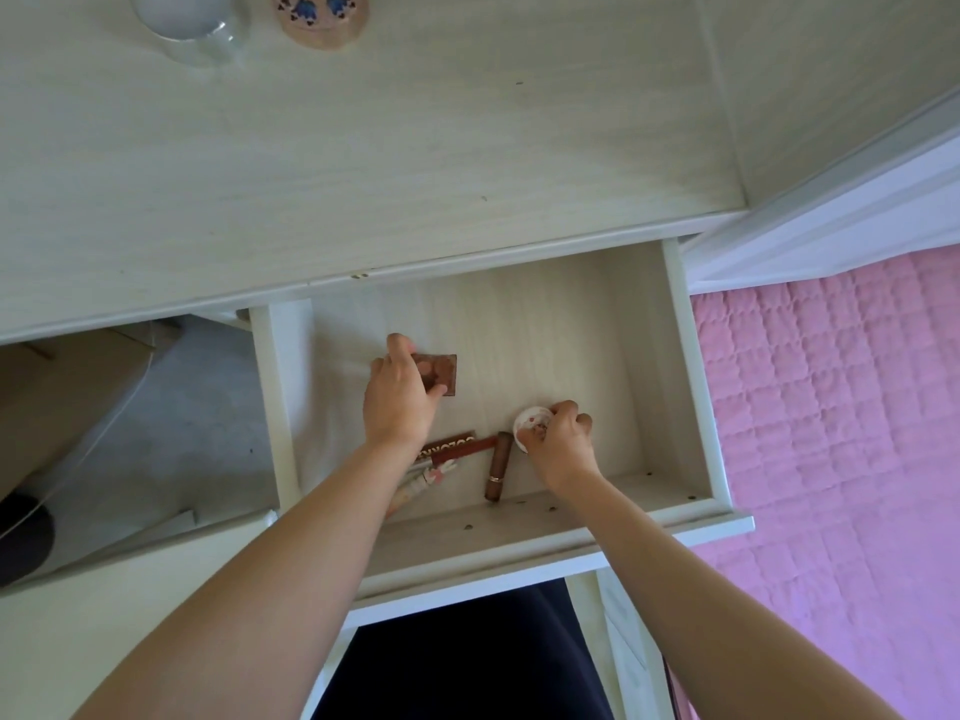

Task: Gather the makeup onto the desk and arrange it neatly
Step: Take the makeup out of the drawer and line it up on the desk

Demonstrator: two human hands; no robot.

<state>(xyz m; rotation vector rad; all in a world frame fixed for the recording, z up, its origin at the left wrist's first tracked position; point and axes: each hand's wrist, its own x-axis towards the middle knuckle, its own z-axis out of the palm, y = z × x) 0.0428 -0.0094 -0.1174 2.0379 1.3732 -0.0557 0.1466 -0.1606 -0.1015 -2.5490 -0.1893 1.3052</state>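
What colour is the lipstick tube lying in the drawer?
Brown, with a gold band near one end; the lipstick tube shows best in the head view.

Soft, even daylight is filling the scene, leaving the pale wood-grain tabletop bright but slightly hazy. The forearms are casting only faint shadows inside the open white drawer. Wide-angle distortion is bending edges outward, and the pink quilted bedspread is glowing oversaturated.

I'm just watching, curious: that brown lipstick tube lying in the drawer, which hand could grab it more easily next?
Right, probably. The right hand grips the small round pot beside the lipstick tube; the left hand is farther off, on the square compact.
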